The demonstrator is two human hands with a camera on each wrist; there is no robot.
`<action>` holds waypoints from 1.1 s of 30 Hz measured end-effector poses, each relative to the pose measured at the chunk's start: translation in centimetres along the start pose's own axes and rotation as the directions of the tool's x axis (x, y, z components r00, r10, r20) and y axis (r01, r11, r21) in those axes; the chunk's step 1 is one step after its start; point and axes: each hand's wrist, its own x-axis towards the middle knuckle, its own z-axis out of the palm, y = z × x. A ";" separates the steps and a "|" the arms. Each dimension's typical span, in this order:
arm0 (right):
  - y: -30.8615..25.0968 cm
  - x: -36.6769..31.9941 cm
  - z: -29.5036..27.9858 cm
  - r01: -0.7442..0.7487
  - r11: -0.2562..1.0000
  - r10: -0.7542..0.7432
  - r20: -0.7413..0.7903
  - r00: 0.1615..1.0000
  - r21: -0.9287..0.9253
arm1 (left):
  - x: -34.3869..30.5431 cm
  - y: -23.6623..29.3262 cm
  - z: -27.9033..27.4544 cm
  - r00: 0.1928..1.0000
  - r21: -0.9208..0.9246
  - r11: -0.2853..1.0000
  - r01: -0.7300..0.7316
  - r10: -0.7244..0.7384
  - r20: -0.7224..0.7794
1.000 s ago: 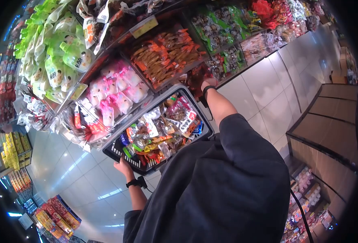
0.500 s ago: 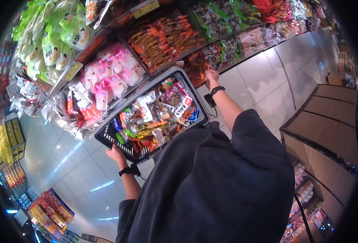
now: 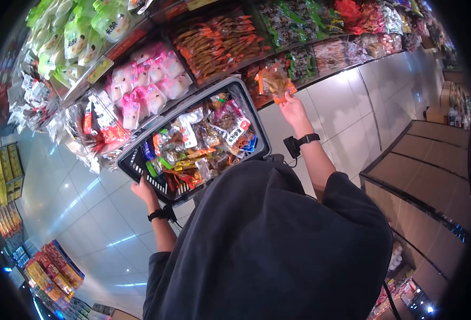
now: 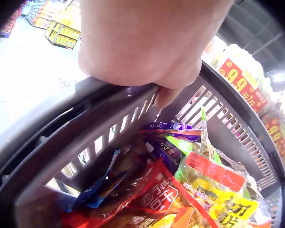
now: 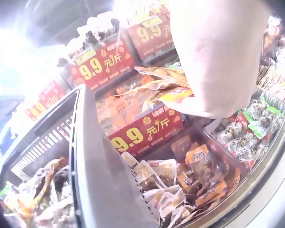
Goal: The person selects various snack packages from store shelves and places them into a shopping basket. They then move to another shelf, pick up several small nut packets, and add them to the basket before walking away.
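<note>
Snack packet (image 3: 274, 81), orange and a little crumpled, is hanging in the pinch of my right hand (image 3: 294, 109); the fingers and the thumb are holding it by its lower edge. The packet is standing in the air in front of the shelf bins (image 3: 214, 45), just beside the far right corner of the basket (image 3: 259, 128), outside the rim and not touching it. In the right wrist view I am seeing it up and to the right of the grey rim, with a gap between them and the red price tags (image 5: 145, 130) behind.

My left hand (image 3: 143, 191) is gripping the opposite, near end of the basket. In the left wrist view its fingers are curling over the top bar, and the thumb is hidden.

The long axis of the basket is running from the left hand away toward the packet, so the right hand is by far the nearer one. The opening, filled with other snacks (image 3: 203, 144), is lying to the left of the packet and toward me. How high the packet is sitting above the rim, I cannot tell exactly.
</note>
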 end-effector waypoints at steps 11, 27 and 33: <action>-1.2 -10.1 11.0 0.205 0.883 0.082 0.569 0.818 -0.421 | -0.6 2.1 -0.2 0.996 -0.047 0.995 0.085 -0.086 -0.027; 2.7 -11.2 25.3 0.865 0.078 -0.029 0.866 0.499 -0.496 | -0.6 1.9 -0.6 0.996 -0.179 0.980 0.084 -0.076 0.054; 6.7 -2.3 32.7 0.938 -0.329 0.318 0.923 0.216 -0.107 | -0.2 0.0 -0.2 0.998 -0.109 0.993 0.047 -0.042 0.051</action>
